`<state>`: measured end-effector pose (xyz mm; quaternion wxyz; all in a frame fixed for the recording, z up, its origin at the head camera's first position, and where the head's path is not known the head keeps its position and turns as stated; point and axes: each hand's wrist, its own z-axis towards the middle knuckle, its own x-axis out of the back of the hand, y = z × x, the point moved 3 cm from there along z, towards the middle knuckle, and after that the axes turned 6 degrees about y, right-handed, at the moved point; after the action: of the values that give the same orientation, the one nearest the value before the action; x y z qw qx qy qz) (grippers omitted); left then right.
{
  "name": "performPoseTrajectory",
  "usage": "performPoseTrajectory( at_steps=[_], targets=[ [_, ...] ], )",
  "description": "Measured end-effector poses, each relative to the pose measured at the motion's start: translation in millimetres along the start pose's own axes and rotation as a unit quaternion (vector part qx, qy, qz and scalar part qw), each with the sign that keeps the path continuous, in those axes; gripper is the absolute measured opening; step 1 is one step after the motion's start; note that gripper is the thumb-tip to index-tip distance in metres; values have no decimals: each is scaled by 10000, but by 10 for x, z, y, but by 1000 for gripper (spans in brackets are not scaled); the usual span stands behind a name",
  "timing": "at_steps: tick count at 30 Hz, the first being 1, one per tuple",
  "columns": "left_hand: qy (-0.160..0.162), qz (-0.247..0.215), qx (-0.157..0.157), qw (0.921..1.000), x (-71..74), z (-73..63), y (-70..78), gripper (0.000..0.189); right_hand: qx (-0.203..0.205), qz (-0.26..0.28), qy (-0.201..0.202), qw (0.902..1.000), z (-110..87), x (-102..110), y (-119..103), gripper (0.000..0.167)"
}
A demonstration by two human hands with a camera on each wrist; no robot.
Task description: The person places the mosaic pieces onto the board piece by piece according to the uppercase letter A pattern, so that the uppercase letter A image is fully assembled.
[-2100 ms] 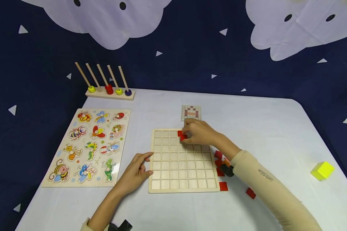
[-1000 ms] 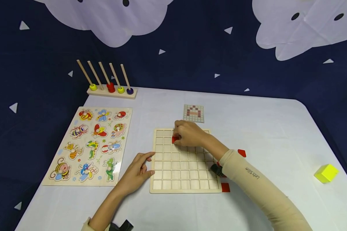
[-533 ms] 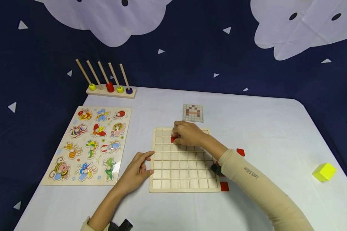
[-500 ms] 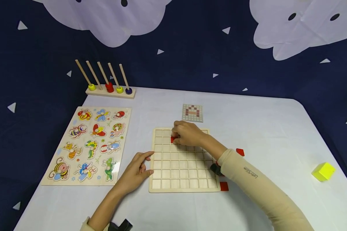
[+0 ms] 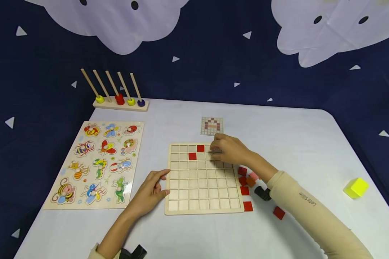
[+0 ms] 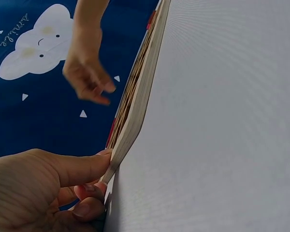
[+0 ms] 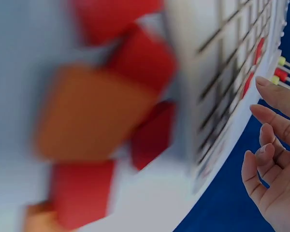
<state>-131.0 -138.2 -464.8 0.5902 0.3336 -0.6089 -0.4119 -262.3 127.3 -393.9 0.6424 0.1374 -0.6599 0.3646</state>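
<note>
A wooden grid board [image 5: 199, 184] lies flat on the white table. Two red square tiles sit in its cells: one red tile [image 5: 200, 148] in the far row, another red tile [image 5: 192, 156] one row nearer and one column to the left. My left hand [image 5: 149, 192] touches the board's left edge with thumb and index finger, which the left wrist view shows close up. Over the board's far right part hovers my right hand [image 5: 230, 149]; in the right wrist view its fingers [image 7: 275, 128] are spread and hold nothing.
Loose red tiles [image 5: 247, 206], an orange tile [image 5: 251, 181] and a pink tile [image 5: 254, 175] lie right of the board. Behind it is a small pattern card [image 5: 212, 126]. Left stand an insect peg puzzle [image 5: 94, 165] and a peg stacker [image 5: 120, 105]. A yellow block [image 5: 356, 188] is far right.
My right hand first held a red tile over the far row, then worked at the second-row tile. It has since let go and moved right, uncovering both tiles. My left hand stayed put.
</note>
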Motion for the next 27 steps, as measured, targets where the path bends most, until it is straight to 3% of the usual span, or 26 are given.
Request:
performPoseTrajectory(
  at_steps=[8,16,27],
  targets=[
    [-27,-51,12,10000,-2,4,12,62,-335,22,218,9992,-427,79,266,25],
    [-14,-37,5,10000,1,-1,11,62,-797,-28,116,9968,-797,141,393,23],
    [-19,-174,-135,9998,-8,-12,36,60,-630,-285,150,9975,-952,47,393,21]
  ],
)
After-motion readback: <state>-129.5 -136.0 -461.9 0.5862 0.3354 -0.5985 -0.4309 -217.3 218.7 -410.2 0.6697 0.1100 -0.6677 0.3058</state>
